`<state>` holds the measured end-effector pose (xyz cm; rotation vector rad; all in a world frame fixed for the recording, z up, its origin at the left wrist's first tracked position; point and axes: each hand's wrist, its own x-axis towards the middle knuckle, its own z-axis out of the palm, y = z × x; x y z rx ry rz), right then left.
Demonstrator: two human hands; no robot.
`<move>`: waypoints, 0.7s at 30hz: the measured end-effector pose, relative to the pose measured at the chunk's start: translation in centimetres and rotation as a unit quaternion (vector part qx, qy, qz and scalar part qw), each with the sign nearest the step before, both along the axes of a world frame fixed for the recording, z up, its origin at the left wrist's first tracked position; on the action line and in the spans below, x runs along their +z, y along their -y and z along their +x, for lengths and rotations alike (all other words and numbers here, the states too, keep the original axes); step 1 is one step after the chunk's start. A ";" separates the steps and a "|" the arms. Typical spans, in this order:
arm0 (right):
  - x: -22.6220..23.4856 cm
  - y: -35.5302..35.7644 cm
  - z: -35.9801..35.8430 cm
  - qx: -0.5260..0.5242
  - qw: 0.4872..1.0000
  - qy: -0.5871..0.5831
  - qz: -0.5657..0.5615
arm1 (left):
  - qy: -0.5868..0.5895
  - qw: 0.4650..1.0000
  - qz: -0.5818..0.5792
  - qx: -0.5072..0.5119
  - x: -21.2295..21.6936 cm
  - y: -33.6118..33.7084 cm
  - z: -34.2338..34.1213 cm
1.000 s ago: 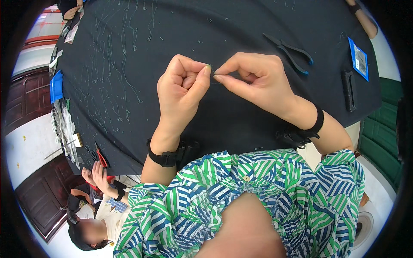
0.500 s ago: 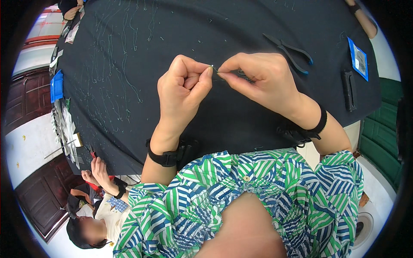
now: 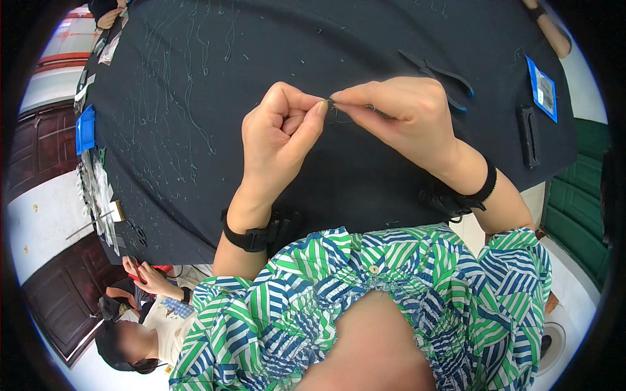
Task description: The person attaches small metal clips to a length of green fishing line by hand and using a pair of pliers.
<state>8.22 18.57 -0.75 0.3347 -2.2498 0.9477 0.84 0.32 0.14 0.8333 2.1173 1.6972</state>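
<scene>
My left hand (image 3: pixel 279 140) and my right hand (image 3: pixel 399 114) meet fingertip to fingertip above a black cloth-covered table (image 3: pixel 313 58). Between the pinched thumbs and forefingers sits a tiny metal piece with a thin wire (image 3: pixel 331 104); both hands pinch it. The piece is too small to make out further. Each wrist wears a black strap.
Black pliers with blue-tipped handles (image 3: pixel 440 75) lie beyond my right hand. A blue packet (image 3: pixel 542 94) and a black bar (image 3: pixel 527 135) sit at the right edge. Several thin wires (image 3: pixel 176 98) are strewn at left. Another person (image 3: pixel 143 313) sits low at left.
Both hands have stayed pinched together, shifting very slightly; the fingertips have closed tighter on the small piece.
</scene>
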 end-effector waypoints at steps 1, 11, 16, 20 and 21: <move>0.0 0.0 0.0 0.000 1.000 0.000 0.000 | 0.003 1.000 -0.001 -0.001 0.0 0.0 0.0; 0.0 -0.2 0.1 0.004 1.000 -0.013 0.005 | -0.008 1.000 -0.012 -0.018 0.3 0.0 0.1; 0.4 -0.3 0.3 -0.004 1.000 0.017 0.014 | 0.002 0.999 -0.024 -0.023 0.3 0.1 0.0; 0.3 -0.5 0.2 0.002 1.000 0.023 0.009 | -0.015 0.999 -0.032 -0.030 0.2 0.1 0.0; 0.2 -0.5 0.2 0.004 1.000 0.025 0.004 | -0.020 0.999 -0.031 -0.030 0.1 0.1 -0.1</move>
